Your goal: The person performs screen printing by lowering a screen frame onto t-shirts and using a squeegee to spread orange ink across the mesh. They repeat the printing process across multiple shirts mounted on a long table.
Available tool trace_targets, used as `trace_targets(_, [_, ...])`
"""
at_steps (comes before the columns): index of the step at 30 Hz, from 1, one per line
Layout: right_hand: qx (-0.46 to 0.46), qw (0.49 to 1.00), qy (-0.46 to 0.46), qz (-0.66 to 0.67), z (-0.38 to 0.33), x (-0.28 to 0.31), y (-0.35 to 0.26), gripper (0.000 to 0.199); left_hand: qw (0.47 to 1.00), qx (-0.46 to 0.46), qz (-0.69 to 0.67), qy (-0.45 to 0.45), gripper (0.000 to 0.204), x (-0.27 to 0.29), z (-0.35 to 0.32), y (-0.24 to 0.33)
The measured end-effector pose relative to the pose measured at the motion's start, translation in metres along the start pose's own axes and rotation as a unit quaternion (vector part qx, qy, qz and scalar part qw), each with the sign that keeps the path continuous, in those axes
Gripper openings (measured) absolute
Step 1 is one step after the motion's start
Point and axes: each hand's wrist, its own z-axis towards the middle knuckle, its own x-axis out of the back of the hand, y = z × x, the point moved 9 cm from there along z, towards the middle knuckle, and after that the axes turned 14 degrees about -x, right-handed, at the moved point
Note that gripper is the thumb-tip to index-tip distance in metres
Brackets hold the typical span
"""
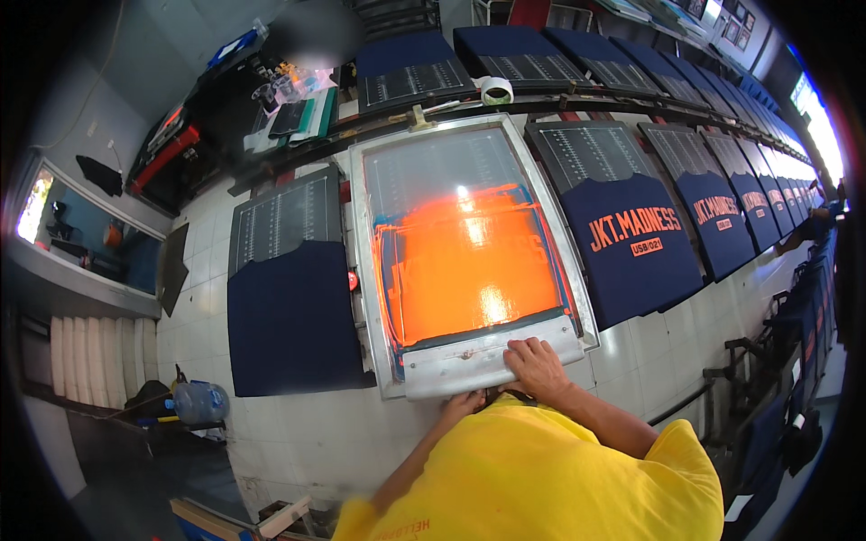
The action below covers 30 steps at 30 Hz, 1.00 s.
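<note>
A metal-framed printing screen (368, 270) lies in front of me, its mesh covered with wet orange ink (469, 270). Across the screen's near end rests a wide metal squeegee (442, 368). My right hand (536, 370) is closed over the squeegee's right part, fingers on its top face. My left hand (464, 403) is at the squeegee's near edge, left of the right hand, with fingers bent and partly hidden beneath it. Dark blue cloth shows faintly through the mesh. A hinge clamp (419, 117) sits at the screen's far edge.
To the left, a plain navy shirt (293, 320) lies on a ruled board (287, 216). Navy shirts with orange prints (631, 243) line the right side. A tape roll (496, 90) stands on the far rail. A water jug (198, 402) is at lower left.
</note>
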Motion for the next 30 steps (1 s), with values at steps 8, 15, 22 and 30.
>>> trace_targets(8, [-0.072,0.982,0.106,0.142,0.005,0.031,0.057,0.038,0.963,0.013,0.248,-0.106,0.034,0.008,-0.017,0.03])
trace_targets(15, [-0.312,0.932,0.155,0.101,0.003,0.039,0.179,0.033,0.97,0.056,0.237,-0.002,0.037,0.079,-0.086,0.168])
trace_targets(22, [-0.4,0.837,0.152,0.34,0.002,-0.009,0.239,0.027,0.808,-0.148,0.482,0.306,0.031,0.184,-0.063,0.183])
trace_targets(30, [-0.415,0.804,0.184,0.383,0.004,-0.014,0.245,0.024,0.8,-0.128,0.517,0.277,0.027,0.177,-0.047,0.177])
